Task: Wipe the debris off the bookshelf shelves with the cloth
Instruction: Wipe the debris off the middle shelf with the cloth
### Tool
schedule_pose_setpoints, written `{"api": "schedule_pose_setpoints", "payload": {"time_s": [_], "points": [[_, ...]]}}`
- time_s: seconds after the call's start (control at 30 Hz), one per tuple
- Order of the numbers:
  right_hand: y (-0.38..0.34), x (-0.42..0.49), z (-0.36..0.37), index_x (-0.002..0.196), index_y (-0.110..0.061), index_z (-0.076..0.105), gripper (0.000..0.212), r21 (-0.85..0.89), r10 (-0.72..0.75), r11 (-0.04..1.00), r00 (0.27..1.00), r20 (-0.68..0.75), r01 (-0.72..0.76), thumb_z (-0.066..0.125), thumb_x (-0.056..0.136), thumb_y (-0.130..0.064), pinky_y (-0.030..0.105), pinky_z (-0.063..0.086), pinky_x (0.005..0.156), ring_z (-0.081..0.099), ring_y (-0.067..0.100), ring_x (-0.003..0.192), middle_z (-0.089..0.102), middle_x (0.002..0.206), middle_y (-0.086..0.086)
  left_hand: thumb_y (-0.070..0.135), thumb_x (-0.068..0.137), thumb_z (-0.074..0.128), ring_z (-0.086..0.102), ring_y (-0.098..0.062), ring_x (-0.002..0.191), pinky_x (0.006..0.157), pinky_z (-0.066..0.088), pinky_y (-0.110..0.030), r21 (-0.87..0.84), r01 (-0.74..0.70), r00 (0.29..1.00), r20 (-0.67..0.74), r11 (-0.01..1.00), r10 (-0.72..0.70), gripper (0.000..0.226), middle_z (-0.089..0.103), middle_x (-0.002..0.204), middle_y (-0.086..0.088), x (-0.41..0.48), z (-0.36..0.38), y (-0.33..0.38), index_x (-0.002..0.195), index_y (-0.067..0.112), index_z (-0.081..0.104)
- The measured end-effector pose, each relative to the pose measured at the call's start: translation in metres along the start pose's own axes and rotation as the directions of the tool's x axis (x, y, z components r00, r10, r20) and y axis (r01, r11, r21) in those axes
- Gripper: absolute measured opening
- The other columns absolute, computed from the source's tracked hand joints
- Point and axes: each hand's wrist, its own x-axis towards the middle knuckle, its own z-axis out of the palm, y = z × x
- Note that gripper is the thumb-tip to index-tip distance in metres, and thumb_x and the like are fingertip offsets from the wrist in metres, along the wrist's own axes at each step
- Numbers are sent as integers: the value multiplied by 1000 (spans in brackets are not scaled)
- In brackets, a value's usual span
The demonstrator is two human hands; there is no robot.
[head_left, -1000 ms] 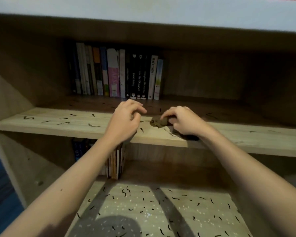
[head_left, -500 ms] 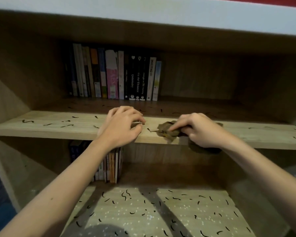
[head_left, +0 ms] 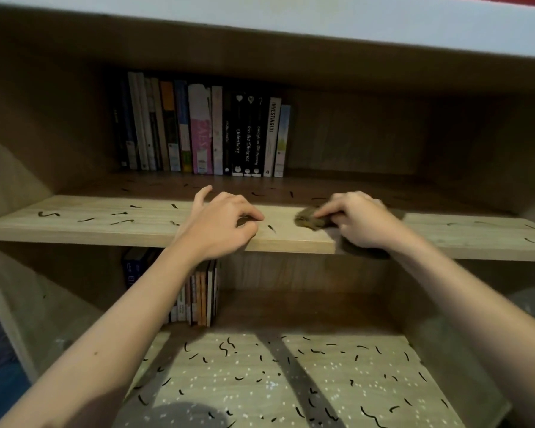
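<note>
A small dark olive cloth (head_left: pixel 309 220) lies bunched on the front part of the upper wooden shelf (head_left: pixel 112 231). My right hand (head_left: pixel 357 220) grips it, fingers curled over its right side. My left hand (head_left: pixel 221 222) rests on the shelf's front edge to the left of the cloth, fingers curled with the thumb and forefinger close together; whether they pinch anything I cannot tell. Short black debris strands (head_left: pixel 84 216) are scattered over the upper shelf, one of them (head_left: pixel 271 228) between my hands. The lower shelf (head_left: pixel 291 381) carries many black strands and white specks.
A row of upright books (head_left: pixel 204 131) stands at the back left of the upper shelf. More books (head_left: pixel 198 295) stand under it, at the back of the lower shelf. The bookcase's side walls close in left and right, with the top board overhead.
My right hand has carried the cloth to the right and slightly back along the upper shelf. My left hand has stayed near the front edge, its little finger now lifted.
</note>
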Motion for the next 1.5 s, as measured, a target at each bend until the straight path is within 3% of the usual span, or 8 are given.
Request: {"api": "schedule_pose_setpoints", "payload": {"time_s": [0.33, 0.53, 0.73, 0.9, 1.1, 1.23, 1.4, 1.5], "points": [[11, -7, -10, 109, -35, 63, 39, -25, 6, 1000, 999, 48, -5, 45, 92, -4, 50, 35, 99, 48, 16, 111, 51, 103, -13, 41, 93, 44, 32, -5, 131, 115, -7, -43, -26, 8, 995, 100, 1000, -6, 33, 49, 132, 14, -4, -4, 0, 123, 34, 56], [-44, -5, 17, 119, -36, 59, 44, 10, -216, 976, 976, 38, 216, 40, 94, -5, 40, 30, 88, 40, 15, 102, 48, 102, -10, 59, 68, 36, 29, -5, 131, 115, -6, -43, -19, 44, 992, 120, 999, -41, 66, 49, 131, 14, -4, -6, 3, 127, 33, 53], [8, 1, -3, 115, -34, 61, 40, -41, 10, 999, 1000, 20, -10, 44, 92, -6, 47, 37, 94, 48, 19, 106, 49, 101, -10, 61, 67, 37, 27, -5, 133, 115, -7, -43, -16, 17, 993, 121, 1000, -15, 66, 48, 133, 14, -5, -5, 3, 125, 34, 54], [-39, -18, 22, 123, -36, 55, 43, -23, -185, 983, 981, -54, 184, 40, 95, -8, 39, 31, 90, 37, 15, 99, 46, 105, -11, 68, 60, 34, 28, -5, 132, 115, -6, -42, -15, 21, 994, 105, 1000, -19, 74, 48, 132, 12, -6, -5, 6, 123, 36, 55], [15, -34, -2, 120, -34, 57, 34, -88, 152, 983, 981, -120, -163, 45, 94, -15, 41, 31, 94, 42, 23, 111, 52, 113, -6, 59, 74, 38, 26, -7, 134, 114, -7, -40, -44, 33, 995, 95, 998, -29, 57, 47, 137, 8, -5, -5, 19, 124, 37, 55], [-16, -61, 21, 127, -33, 51, 38, -186, -57, 982, 969, -242, 11, 38, 95, -17, 37, 32, 94, 42, 23, 110, 50, 124, -9, 36, 96, 41, 28, -12, 134, 114, -5, -44, -75, -7, 995, 103, 997, 15, 33, 48, 136, 5, 14, 8, 57, 126, 31, 54], [36, -54, -14, 121, -30, 57, 35, -156, 256, 945, 947, -195, -288, 38, 95, -15, 45, 32, 96, 45, 29, 112, 55, 119, 0, 31, 98, 37, 29, -13, 134, 113, -9, -47, -65, -32, 988, 148, 997, 41, 33, 46, 136, 4, 31, 18, 77, 126, 28, 54], [11, -46, 5, 122, -32, 55, 37, -193, 114, 970, 976, -188, -150, 37, 94, -16, 41, 33, 93, 44, 26, 109, 54, 117, -4, 30, 97, 37, 33, -14, 131, 113, -6, -48, -54, 5, 991, 131, 999, 2, 32, 49, 132, 5, 34, 25, 79, 124, 28, 55]]}}
